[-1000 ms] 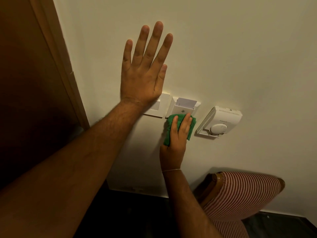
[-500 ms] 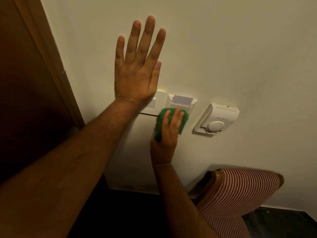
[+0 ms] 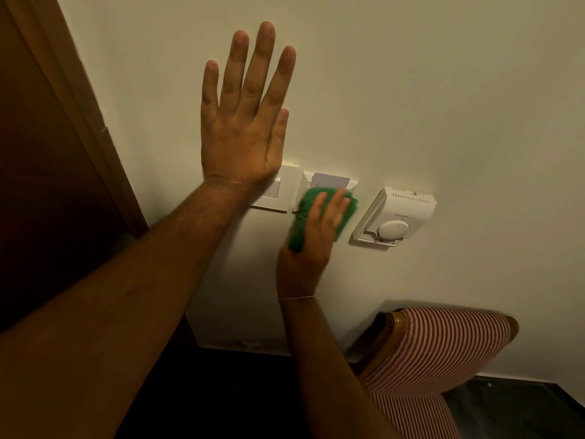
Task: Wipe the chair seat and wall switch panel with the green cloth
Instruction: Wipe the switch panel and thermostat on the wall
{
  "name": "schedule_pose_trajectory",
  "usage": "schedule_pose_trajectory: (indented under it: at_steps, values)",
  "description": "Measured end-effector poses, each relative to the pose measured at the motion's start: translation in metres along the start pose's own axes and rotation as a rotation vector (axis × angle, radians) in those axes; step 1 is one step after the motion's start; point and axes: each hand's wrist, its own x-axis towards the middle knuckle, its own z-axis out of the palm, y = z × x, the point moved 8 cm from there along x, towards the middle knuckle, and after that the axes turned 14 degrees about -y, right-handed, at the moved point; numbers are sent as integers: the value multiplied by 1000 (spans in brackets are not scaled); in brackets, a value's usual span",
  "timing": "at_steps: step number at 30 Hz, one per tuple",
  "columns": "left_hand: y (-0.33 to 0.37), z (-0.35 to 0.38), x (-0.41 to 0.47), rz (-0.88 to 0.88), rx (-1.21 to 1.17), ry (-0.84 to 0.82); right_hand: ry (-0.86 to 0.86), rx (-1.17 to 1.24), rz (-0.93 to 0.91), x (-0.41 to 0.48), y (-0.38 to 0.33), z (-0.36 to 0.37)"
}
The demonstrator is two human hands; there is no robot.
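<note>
Hotel room, likely — key-card slot point(image 3: 329, 184), wall thermostat point(image 3: 395, 217), striped upholstered chair point(image 3: 443, 350), wooden door point(image 3: 47, 153).

Right hand point(image 3: 311, 245) presses green cloth point(image 3: 319, 213) on switch panel point(image 3: 329, 185).

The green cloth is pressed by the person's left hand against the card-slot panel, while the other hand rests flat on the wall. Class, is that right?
Not quite: the head view shows the right hand pressing the green cloth on the card-slot panel; the left hand rests flat on the wall.

Left hand point(image 3: 245, 122) spread flat, fingers toward 12 o'clock; right hand point(image 3: 311, 239), at its 5 o'clock, presses flat.
</note>
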Motion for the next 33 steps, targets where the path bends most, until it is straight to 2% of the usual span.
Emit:
schedule_pose_trajectory:
  at_steps: [3, 7, 13, 18, 24, 27, 33]
  values:
    - [-1, 0, 0, -9, -3, -12, -38, -14, -59, 5, -19, 17]
    - [-1, -1, -1, -13, -1, -20, -79, -58, -121, 4, -9, 13]
    - [1, -2, 0, -12, 0, -48, 7, -77, 40, -8, 42, -19]
    - [1, -3, 1, -6, -28, -63, -113, -91, 6, -19, 44, -7]
    - [2, -3, -1, 13, -31, -63, -203, -157, 60, -26, 46, -7]
    - [0, -4, 2, -2, -21, -72, -241, -115, 66, -23, 35, -18]
    - [-2, -15, 2, -1, -108, -168, -180, -60, -109, 6, -8, -79]
